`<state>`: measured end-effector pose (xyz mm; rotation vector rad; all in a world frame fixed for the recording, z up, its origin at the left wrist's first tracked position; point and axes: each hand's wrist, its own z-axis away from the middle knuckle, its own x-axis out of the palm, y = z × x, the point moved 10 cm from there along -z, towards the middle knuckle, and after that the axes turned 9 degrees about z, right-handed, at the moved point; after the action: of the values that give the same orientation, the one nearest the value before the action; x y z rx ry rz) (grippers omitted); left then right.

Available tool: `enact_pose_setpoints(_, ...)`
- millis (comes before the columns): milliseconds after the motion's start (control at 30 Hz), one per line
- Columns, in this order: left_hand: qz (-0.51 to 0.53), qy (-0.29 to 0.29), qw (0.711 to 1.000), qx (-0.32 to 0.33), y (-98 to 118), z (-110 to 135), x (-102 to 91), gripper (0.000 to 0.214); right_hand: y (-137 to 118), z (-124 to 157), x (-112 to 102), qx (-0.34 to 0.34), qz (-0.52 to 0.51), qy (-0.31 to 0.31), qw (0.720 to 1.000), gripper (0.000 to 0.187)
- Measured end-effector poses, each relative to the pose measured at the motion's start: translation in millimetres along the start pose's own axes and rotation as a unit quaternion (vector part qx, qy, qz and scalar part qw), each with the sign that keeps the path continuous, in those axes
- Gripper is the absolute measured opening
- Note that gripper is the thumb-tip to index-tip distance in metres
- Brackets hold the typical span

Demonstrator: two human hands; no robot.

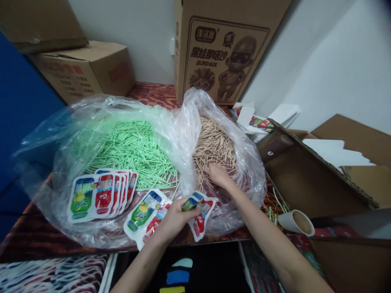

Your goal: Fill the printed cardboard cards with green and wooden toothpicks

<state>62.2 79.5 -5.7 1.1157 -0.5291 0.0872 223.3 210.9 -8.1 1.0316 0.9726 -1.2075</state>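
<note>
My left hand (174,217) is closed on a small printed packet (200,211) with red, white and blue artwork, held over the table's front edge. My right hand (218,175) reaches into a clear plastic bag (244,162) of tan wooden sticks (214,144), fingers curled into the pile; what they grip is hidden. To the left, a second clear bag (61,134) holds green sticks (131,148). A fanned stack of printed packets (100,195) lies on that bag, and two more packets (143,213) lie beside my left hand.
An open cardboard box (320,179) stands at the right, a paper cup (296,221) lying in front of it. A tall printed carton (226,49) and more cartons (88,69) stand at the back. Loose packets and papers (259,118) lie behind the bags.
</note>
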Motion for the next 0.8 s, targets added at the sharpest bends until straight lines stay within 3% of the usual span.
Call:
enact_pose_setpoints(67,0.074,0.008,0.997,-0.013,-2,-15,5.0,0.022,5,-5,3,-0.002,-0.022,-0.018,1.000,0.023)
enact_pose_setpoints(233,0.219,0.114,0.969,-0.011,-2,-27,-22.8,0.033,23,-9,12,-0.009,-0.093,-0.032,0.995,0.022)
enact_pose_setpoints(367,0.229,0.133,0.964,-0.011,-2,-20,-32.8,0.034,29,-4,16,-0.026,-0.133,-0.022,0.991,0.021)
enact_pose_setpoints(567,0.228,0.136,0.964,-0.020,-6,-21,-32.1,0.038,29,4,9,-0.086,-0.127,-0.006,0.988,0.015)
enact_pose_setpoints(800,0.223,0.140,0.965,-0.012,-8,-22,-33.9,0.038,12,40,14,-0.131,-0.067,-0.007,0.989,0.012)
